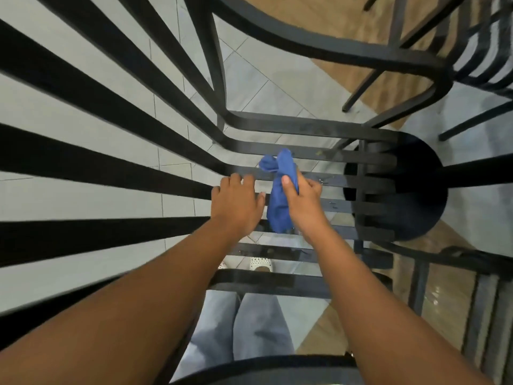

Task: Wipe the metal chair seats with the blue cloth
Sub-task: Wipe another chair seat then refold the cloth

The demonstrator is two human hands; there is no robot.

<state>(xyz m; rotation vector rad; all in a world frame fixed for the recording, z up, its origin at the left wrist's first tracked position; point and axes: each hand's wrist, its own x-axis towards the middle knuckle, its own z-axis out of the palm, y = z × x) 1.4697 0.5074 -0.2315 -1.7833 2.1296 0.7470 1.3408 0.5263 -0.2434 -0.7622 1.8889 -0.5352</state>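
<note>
- Head view, hands: the right hand [301,201] has its grip closed around the bunched blue cloth [280,190], thumb across the front of the bundle. The left hand [236,201] holds nothing; its fingers lie fairly straight and rest on a slat at the rear of the seat.
- Head view, task item: the cloth stands in a loose roll over the middle slats of the metal chair seat [319,159]. Its lower end hangs at slat level; whether it actually touches the metal cannot be told.
- Head view, surroundings: the chair back's dark bars [111,112] fan out to the left. A round black table base [410,190] sits on the tiled floor [249,79] beyond the seat's right edge. Small pale specks show on several slats.
- Step in hand, as judged: wiping of this seat is under way or about to start, with the left hand steadying.
- Next move, as judged: flatten the cloth onto a slat and draw it along the slat's length, working slat by slat; a bunched cloth will cover little and may snag in the gaps.
</note>
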